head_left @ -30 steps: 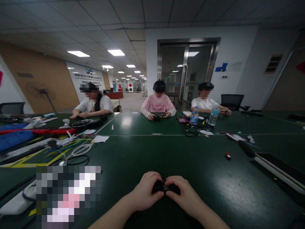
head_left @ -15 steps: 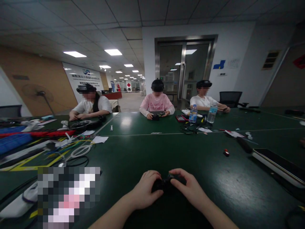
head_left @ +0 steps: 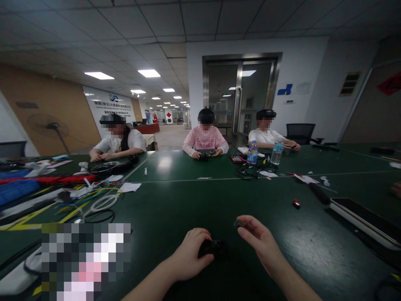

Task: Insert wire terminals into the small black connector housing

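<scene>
A dark object (head_left: 216,247) with small parts on it lies low at the middle of the green table (head_left: 175,209). My left hand (head_left: 192,254) wraps round its left end, thumb in front and fingers behind. To the right, my right hand (head_left: 258,240) is raised a little apart from it, pinching a small dark piece (head_left: 238,223) between thumb and fingertips. The dark object's details are lost in shadow.
A small red item (head_left: 296,203) and a tablet-like device (head_left: 365,217) lie at right. Cables (head_left: 103,202), paper (head_left: 130,187) and a blue tray (head_left: 19,190) are at left. Three people sit across the table, near two bottles (head_left: 252,154).
My right hand has moved right, away from the dark object, with the small piece between its fingers. My left hand still holds the dark object. The view has tilted slightly up.
</scene>
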Demonstrator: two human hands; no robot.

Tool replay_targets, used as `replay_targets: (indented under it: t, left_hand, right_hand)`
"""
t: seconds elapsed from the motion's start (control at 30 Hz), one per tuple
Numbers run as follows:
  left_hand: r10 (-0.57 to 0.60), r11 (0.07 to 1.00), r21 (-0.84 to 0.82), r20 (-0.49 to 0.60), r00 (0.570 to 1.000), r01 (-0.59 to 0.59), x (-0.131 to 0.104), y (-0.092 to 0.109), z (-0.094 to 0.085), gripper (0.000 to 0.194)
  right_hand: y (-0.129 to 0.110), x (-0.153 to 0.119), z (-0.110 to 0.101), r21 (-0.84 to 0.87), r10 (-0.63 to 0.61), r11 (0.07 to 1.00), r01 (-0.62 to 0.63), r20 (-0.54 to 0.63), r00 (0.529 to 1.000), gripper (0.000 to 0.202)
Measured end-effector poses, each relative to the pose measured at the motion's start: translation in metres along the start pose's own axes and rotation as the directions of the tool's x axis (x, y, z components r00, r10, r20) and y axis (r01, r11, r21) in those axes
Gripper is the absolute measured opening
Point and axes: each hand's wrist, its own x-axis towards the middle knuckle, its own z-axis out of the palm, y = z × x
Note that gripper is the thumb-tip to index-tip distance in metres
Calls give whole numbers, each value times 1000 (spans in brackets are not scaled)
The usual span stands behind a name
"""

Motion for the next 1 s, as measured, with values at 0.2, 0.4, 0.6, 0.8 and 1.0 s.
replay_targets:
  t: [0.2,0.4,0.6,0.8,1.0]
  left_hand:
    - [-3,1000,-7,3,1000,3,0,1,-1,29]
    - [25,1000,4,-8,1000,-25,0,1,-2,31]
    - [33,999,6,-10,999,-33,0,3,-3,31]
    - [11,1000,-1,-3,1000,-11,0,3,-3,31]
    - [16,1000,2,-5,1000,-16,0,3,-3,31]
  right_hand:
    - [7,0,-3,40,-15,999,15,-13,1000,32]
    - [8,0,-6,61,-32,998,34,-33,999,31]
    - [10,0,-3,59,-29,998,30,-16,999,32]
    - [5,-2,0,27,-12,1000,11,5,1000,33]
    - [3,-2,2,14,-1,1000,0,34,999,36]
